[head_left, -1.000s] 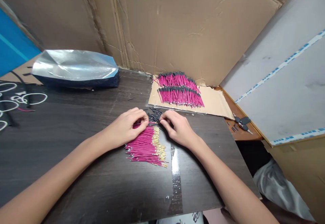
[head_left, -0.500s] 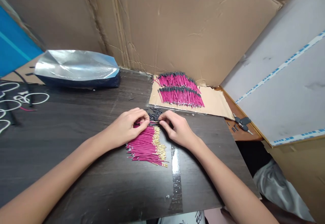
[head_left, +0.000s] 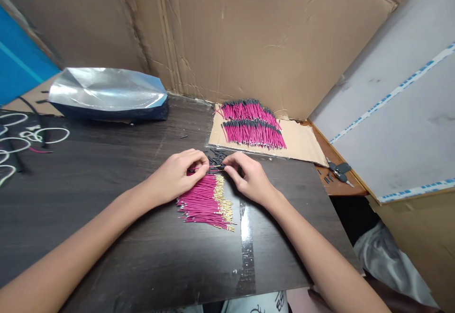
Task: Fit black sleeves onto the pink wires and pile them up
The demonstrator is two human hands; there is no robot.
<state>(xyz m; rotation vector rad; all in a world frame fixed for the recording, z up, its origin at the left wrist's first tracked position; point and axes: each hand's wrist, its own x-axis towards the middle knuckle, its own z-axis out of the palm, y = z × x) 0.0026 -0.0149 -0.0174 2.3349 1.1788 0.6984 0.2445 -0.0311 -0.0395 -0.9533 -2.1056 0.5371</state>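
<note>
Between finger and thumb, my left hand [head_left: 183, 173] pinches a pink wire whose gold tip points right. My right hand [head_left: 249, 175] is closed in a pinch at that tip, on what looks like a small black sleeve. Small black sleeves [head_left: 216, 156] lie in a heap just behind my fingertips. Below my hands is a pile of pink wires [head_left: 202, 204] with gold ends on the right, partly covered by my left hand. Farther back, two rows of pink wires with black ends [head_left: 254, 134] rest on a cardboard sheet [head_left: 302, 145].
A silver bag [head_left: 108, 90] stands at the back left, with white cable loops [head_left: 53, 135] at the far left. Scissors or pliers with dark handles [head_left: 339, 171] lie on a brown ledge at the right. Clear tape [head_left: 248, 242] runs along the dark table [head_left: 159, 256].
My hands have barely moved. The gold tip of the held wire now shows more clearly between them, with a dark piece at my right fingertips.
</note>
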